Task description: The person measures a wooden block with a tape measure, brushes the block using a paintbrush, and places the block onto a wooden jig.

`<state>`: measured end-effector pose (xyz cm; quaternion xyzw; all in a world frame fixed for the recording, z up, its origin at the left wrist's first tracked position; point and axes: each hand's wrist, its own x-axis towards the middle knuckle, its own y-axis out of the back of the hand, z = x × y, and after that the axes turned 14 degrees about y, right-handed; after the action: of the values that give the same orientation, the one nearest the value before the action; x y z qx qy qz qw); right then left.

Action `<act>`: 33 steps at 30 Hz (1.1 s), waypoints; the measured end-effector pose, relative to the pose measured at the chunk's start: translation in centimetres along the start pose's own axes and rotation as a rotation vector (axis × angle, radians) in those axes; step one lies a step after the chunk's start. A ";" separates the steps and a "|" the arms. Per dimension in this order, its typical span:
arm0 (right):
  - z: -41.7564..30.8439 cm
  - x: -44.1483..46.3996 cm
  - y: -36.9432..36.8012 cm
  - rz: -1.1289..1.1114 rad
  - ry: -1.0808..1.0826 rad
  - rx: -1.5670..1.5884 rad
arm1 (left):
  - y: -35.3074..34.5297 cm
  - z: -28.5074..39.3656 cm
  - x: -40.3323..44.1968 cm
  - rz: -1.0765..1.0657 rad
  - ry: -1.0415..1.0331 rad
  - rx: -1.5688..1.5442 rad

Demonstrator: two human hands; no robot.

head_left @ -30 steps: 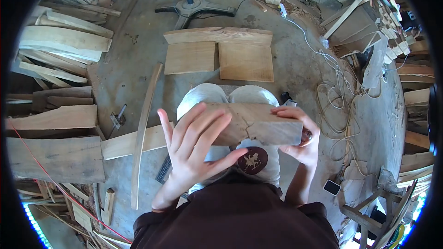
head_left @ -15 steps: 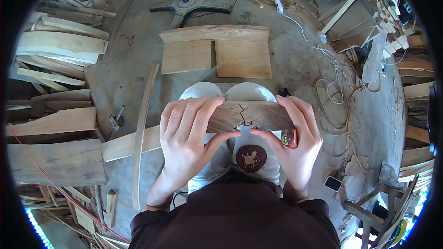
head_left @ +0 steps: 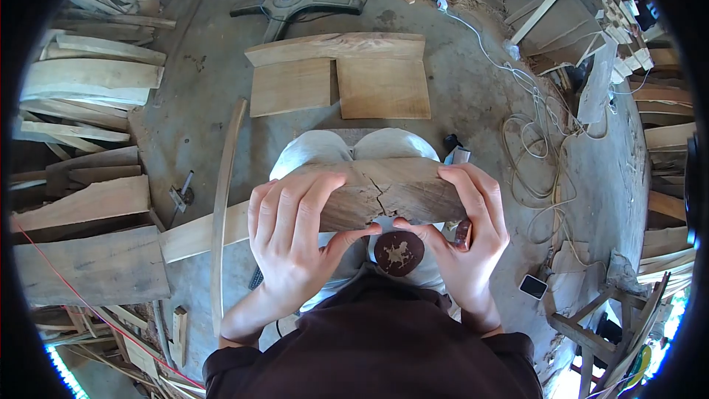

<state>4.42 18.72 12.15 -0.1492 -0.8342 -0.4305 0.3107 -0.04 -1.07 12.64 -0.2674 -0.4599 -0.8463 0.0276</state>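
Between my two hands is a short, thick piece of wood [head_left: 388,185], held level over my lap. A dark crack runs down its middle to a notch in the near edge. My left hand [head_left: 292,225] grips the left end, fingers over the top and thumb along the near edge. On the right end, my right hand [head_left: 473,222] holds it the same way. A small reddish-brown, glossy object [head_left: 463,236] shows at the right hand's palm; its kind I cannot make out. Beneath the wood, a dark round patch [head_left: 399,253] shows on the light trousers.
Ahead on the floor lie two flat boards [head_left: 384,89] with a curved plank [head_left: 336,48] along their far edge. A long thin strip [head_left: 227,214] is at the left. Stacked timber [head_left: 96,77], a metal stand base [head_left: 295,4], coiled cable [head_left: 543,140] and a phone [head_left: 533,287] surround me.
The piece of wood has tilted, so more of its upper face shows. Both hands have shifted slightly left with it, still gripping its ends. The whole view has moved a little.
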 end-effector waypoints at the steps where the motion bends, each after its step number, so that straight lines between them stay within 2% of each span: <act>1: 0.0 0.1 0.0 0.002 0.002 -0.005 | 0.0 0.0 0.0 0.000 -0.004 0.008; 6: 0.3 0.8 -0.1 -0.010 0.006 -0.013 | -0.1 -0.3 0.7 -0.003 -0.032 0.033; 9: 0.5 1.8 0.1 -0.025 0.019 0.019 | -0.8 -1.6 0.8 0.167 -0.047 -0.220; 12: 1.4 2.1 0.1 -0.009 0.076 0.095 | -4.0 -2.9 0.4 0.397 0.018 -0.706; 13: 1.8 2.2 0.3 -0.002 0.102 0.124 | -4.7 -3.8 -0.5 0.240 0.141 -0.797; 15: 1.9 2.3 1.4 -0.016 0.020 0.231 | -6.2 -6.6 -1.6 -0.094 0.281 -0.783; 17: 1.0 1.7 3.8 0.085 0.061 0.125 | -8.9 -9.1 -4.0 -0.311 0.458 -1.019; 18: 0.6 1.3 5.0 0.135 0.077 0.070 | -8.7 -8.8 -3.8 -0.246 0.342 -0.924; 19: 0.3 0.7 6.2 0.262 0.109 0.044 | -9.0 -8.8 -3.8 -0.203 0.325 -0.891; 20: 0.1 0.5 6.9 0.478 0.131 0.121 | -9.4 -9.0 -3.8 -0.162 0.309 -0.857; 21: -0.3 0.7 7.5 0.753 0.163 0.339 | -9.9 -9.0 -3.9 -0.125 0.314 -0.906; 23: -1.9 2.6 7.4 1.136 0.236 0.802 | -10.7 -8.8 -4.1 -0.063 0.318 -1.009; 25: -3.9 5.3 5.6 1.122 0.196 0.976 | -10.9 -8.8 -4.3 -0.060 0.312 -0.985; 26: -4.1 6.0 4.8 0.924 0.200 1.055 | -10.9 -8.7 -4.3 -0.063 0.309 -0.976; 28: -6.8 8.1 1.6 0.830 -0.121 1.184 | -10.4 -8.6 -4.4 -0.020 0.288 -0.901; 29: -6.8 8.2 0.3 0.701 -0.089 1.277 | -10.9 -9.0 -4.9 -0.079 0.343 -1.030; 30: -6.7 8.0 -1.1 0.570 -0.060 1.367 | -10.6 -9.0 -4.7 -0.112 0.356 -1.002; 31: -7.3 7.9 -2.4 0.561 -0.046 1.370 | -10.3 -9.1 -4.6 -0.145 0.367 -0.973; 32: -7.9 7.8 -3.5 0.552 -0.032 1.373 | -9.3 -8.8 -3.9 -0.148 0.331 -0.789; 33: -8.5 7.8 -4.1 0.568 -0.055 1.346 | -9.6 -9.3 -4.0 -0.207 0.421 -0.872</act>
<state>-0.32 9.31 18.36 -0.1471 -0.8549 0.2766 0.4136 -3.37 -3.79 -0.64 -0.0302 -0.0714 -0.9939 -0.0785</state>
